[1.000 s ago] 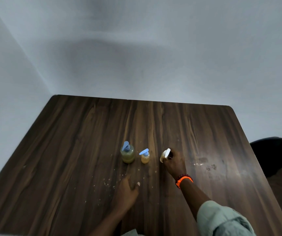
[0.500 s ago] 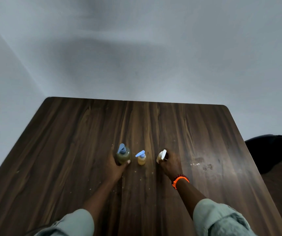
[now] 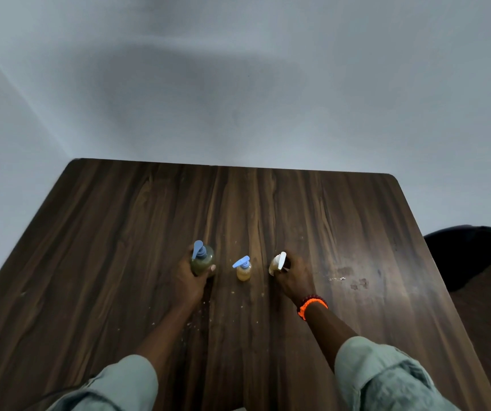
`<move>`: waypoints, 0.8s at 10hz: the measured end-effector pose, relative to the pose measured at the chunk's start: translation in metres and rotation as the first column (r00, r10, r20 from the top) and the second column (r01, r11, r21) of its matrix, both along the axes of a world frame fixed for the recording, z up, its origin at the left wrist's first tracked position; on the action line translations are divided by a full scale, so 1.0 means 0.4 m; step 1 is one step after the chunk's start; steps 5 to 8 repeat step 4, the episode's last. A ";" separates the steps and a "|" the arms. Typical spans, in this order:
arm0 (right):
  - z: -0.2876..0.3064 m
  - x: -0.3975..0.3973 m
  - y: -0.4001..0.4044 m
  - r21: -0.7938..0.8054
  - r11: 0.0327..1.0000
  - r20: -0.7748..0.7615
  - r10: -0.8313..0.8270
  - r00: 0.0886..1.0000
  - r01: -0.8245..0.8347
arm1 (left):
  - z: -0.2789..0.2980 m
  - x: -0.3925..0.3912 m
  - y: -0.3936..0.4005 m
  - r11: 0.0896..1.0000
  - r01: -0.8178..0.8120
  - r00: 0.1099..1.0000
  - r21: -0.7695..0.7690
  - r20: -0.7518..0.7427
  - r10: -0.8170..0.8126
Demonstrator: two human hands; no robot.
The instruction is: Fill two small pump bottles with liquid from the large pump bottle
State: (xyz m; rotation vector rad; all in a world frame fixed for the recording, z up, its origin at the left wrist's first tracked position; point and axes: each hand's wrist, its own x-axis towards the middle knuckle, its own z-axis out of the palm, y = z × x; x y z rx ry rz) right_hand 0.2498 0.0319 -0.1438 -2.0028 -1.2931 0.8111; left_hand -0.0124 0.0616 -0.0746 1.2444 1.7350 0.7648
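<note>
My left hand (image 3: 189,278) is wrapped around the belly of the large pump bottle (image 3: 202,260), fingers behind and thumb coming round the front, because that is the one I have to draw liquid from and I want it steady and upright under my grip. It stands on the dark wooden table (image 3: 119,247) with its blue pump head pointing up and away from me, and the greenish-yellow liquid shows through the body. My right hand (image 3: 293,280) is curled round the small bottle with the white pump (image 3: 276,264), which leans a little in my grip; my fingers cover most of its body, so I cannot tell how much is in it. I judge I am holding source and receiver at once so I can bring them together. Between my hands, apart from both, the other small bottle, with a blue pump (image 3: 243,269), stands untouched with amber liquid in it, left in the middle where either hand can reach it. Pale crumbs and a dried smear (image 3: 348,278) mark the wood near my right wrist, where an orange bracelet (image 3: 312,306) sits.
</note>
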 end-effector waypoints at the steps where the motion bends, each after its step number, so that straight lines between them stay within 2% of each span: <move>1: 0.007 -0.001 0.001 -0.030 0.999 0.028 -0.014 1.000 0.015 | 0.003 -0.003 0.000 1.000 0.010 1.000 0.007 0.002 -0.011; 3: 0.055 -0.008 -0.010 -0.121 0.992 0.034 0.049 0.998 -0.045 | -0.001 -0.012 0.006 0.997 0.065 0.998 0.043 -0.006 -0.065; 4: 0.101 0.005 -0.046 -0.304 0.952 0.051 0.064 0.997 -0.045 | -0.024 -0.045 0.011 0.982 0.183 0.982 0.053 -0.056 -0.180; 8: 0.101 0.005 -0.046 -0.304 0.952 0.051 0.064 0.997 -0.045 | -0.024 -0.045 0.011 0.982 0.183 0.982 0.053 -0.056 -0.180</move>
